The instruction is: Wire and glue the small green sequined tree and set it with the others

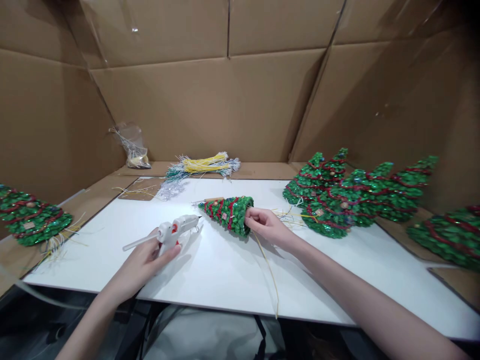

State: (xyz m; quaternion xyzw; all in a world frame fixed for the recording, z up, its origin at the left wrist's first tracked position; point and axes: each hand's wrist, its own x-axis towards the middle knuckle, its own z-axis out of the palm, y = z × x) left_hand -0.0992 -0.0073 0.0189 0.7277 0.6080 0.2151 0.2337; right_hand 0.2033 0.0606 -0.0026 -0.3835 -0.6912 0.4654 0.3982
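My left hand (144, 262) grips a white glue gun (176, 229) by its handle, nozzle pointing right toward the tip of a small green cone tree (228, 212). That tree lies on its side on the white board (225, 275), wound with red garland. My right hand (264, 223) holds the tree at its wide base. A thin yellow wire (269, 270) trails from under that hand toward the board's near edge.
Several finished green trees (348, 195) lie piled at the right, another (448, 237) at the far right, one (32, 217) at the left. Bundles of yellow and silver wires (202, 165) and a clear plastic bag (133, 145) sit at the back. Cardboard walls enclose the table.
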